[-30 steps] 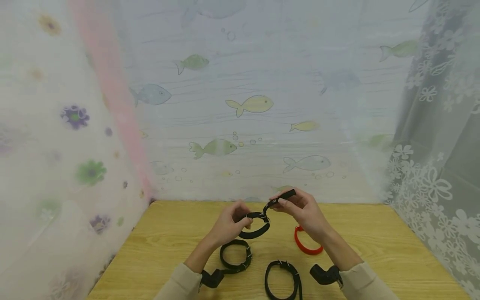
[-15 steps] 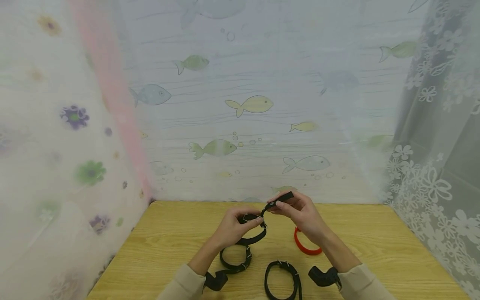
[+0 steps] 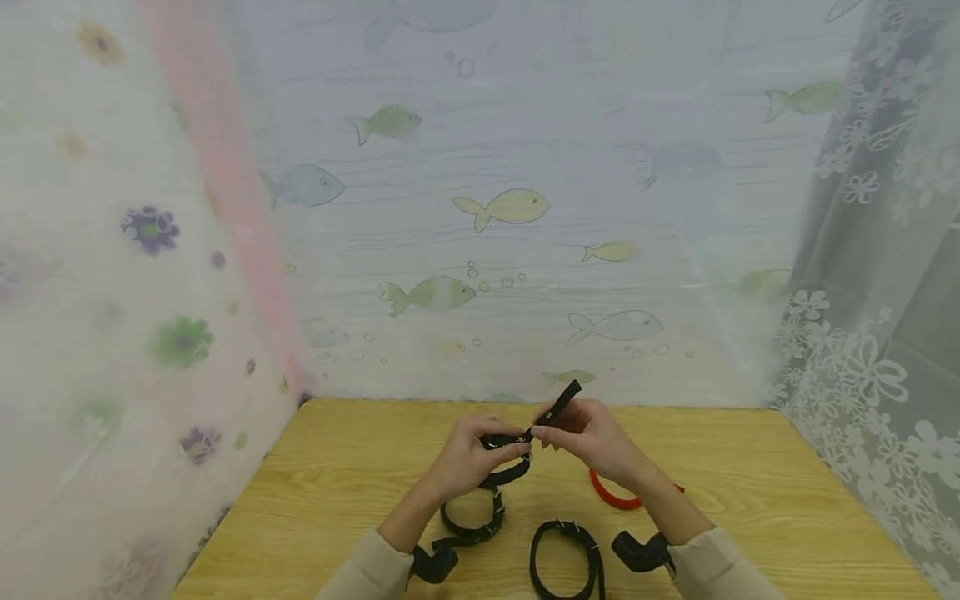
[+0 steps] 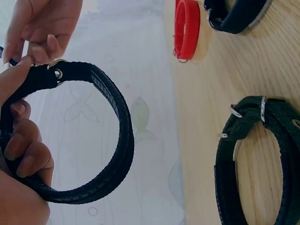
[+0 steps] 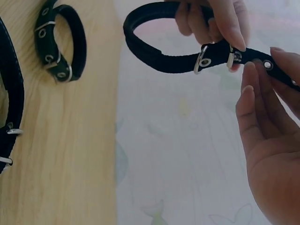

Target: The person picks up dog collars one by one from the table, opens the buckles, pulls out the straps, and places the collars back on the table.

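A black collar (image 3: 507, 477) is held up between both hands over the far part of the table, bent into a loop. In the right wrist view its metal buckle (image 5: 231, 57), D-ring (image 5: 200, 60) and eyelets show. My left hand (image 3: 467, 458) grips the loop, thumb at the buckle and fingers curled round the band. My right hand (image 3: 596, 442) pinches the strap's free end (image 3: 564, 400) just past the buckle; that end points up and away. The two hands' fingertips are close together.
On the wooden table (image 3: 337, 492) lie a red collar (image 3: 617, 500), partly behind my right forearm, a dark green-black collar (image 3: 495, 527) below my left hand, and a larger black collar (image 3: 534, 560) at the front. A fish-print curtain (image 3: 525, 292) hangs behind the table.
My left hand has shifted right along the collar to its buckle. My right hand has moved left and slightly down to meet it, and the free end now points more steeply upward.
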Demonstrator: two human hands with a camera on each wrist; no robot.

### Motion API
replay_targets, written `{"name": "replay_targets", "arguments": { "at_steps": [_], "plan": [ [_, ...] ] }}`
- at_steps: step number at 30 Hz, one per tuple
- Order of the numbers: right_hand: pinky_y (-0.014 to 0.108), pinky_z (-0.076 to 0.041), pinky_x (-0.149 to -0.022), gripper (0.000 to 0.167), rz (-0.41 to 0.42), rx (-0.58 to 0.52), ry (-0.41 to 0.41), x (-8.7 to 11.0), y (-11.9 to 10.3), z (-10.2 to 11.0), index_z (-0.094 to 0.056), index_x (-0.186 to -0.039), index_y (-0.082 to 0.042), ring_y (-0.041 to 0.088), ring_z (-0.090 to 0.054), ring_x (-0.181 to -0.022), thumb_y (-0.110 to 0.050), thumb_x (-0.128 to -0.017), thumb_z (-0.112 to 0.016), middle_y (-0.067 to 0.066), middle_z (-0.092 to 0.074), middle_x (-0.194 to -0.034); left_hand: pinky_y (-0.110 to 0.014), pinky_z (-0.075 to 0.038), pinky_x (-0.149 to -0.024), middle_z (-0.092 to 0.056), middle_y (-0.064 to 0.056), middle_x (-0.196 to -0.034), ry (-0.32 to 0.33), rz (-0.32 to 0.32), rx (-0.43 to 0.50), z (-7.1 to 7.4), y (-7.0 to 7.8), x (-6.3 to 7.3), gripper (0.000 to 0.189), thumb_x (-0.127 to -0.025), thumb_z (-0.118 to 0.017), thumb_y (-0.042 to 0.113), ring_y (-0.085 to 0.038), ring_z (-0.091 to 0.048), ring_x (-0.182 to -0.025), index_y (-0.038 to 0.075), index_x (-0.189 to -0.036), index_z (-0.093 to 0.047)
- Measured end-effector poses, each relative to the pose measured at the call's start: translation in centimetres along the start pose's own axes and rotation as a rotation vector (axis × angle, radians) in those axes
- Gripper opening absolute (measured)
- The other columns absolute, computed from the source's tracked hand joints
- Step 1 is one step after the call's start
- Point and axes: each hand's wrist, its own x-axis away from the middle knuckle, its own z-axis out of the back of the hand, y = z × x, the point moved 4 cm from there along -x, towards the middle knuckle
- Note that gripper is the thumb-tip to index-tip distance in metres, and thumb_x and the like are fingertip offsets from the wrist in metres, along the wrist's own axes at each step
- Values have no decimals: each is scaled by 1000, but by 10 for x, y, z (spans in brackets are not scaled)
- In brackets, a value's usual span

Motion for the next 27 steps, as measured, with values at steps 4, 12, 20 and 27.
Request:
{"name": "replay_targets", "arguments": {
  "at_steps": [4, 12, 20, 27],
  "plan": [
    [32, -55, -71, 18, -3, 19, -2, 0, 1, 0, -70, -112, -1, 20, -66, -76, -15, -101, -68, 15, -71, -90, -32, -57, -77, -73, 2, -109, -6, -5, -6, 0, -1, 1, 23, -97, -74, 28, -17, -68, -95, 17, -118, -78],
    [31, -54, -70, 13, 13, 43, -4, 1, 1, 1, -72, -110, -6, 18, -67, -76, -13, -101, -68, 13, -72, -90, -29, -51, -72, -69, 7, -114, -16, 77, -100, 3, 0, 4, 27, -102, -67, 34, -11, -63, -87, 21, -126, -70],
    [32, -56, -74, 15, 9, 33, 15, 3, -3, -1, -72, -112, -6, 20, -70, -83, -14, -100, -68, 9, -72, -95, -36, -52, -87, -68, 11, -111, -26, 75, -96, 2, 5, 3, 14, -102, -67, 30, -10, -63, -100, 25, -114, -71],
    [32, -55, -72, 13, 63, 15, 35, 1, -4, -1, -71, -112, -4, 21, -69, -81, -10, -100, -68, 12, -71, -95, -35, -53, -83, -68, 11, -110, -46, 70, -75, 0, 7, 0, 12, -102, -67, 29, -12, -63, -95, 25, -112, -73]
  ]
}}
